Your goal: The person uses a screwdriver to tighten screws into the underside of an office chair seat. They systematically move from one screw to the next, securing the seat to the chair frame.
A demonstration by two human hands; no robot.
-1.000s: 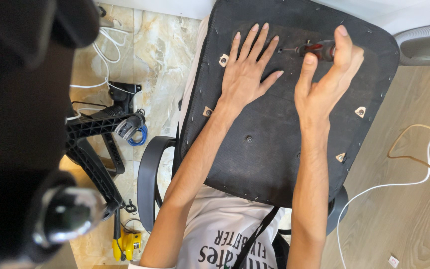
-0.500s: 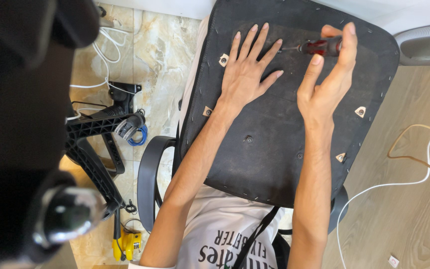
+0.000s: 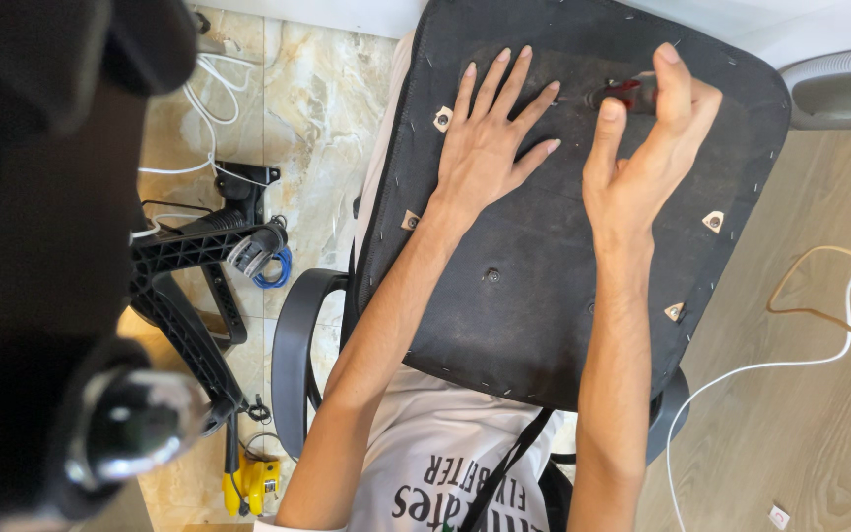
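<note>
Right hand (image 3: 642, 167) up top in head view, thumb and fingers pinched round red-handled screwdriver (image 3: 622, 94), tip side pointing left, near far edge of chair seat (image 3: 544, 325). Left hand (image 3: 490, 148) spread flat, open, pressing on seat just beside tool, holding nothing. Seat upside down, leaning on lap: black fabric underside, small metal brackets, screw holes. Prob. stiff, a bit heavy, not slippery; best grabbed at edges. Screwdriver light, hard; grab by handle.

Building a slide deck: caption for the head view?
Left hand flat on upturned chair seat; right hand holds red-handled screwdriver.
</note>
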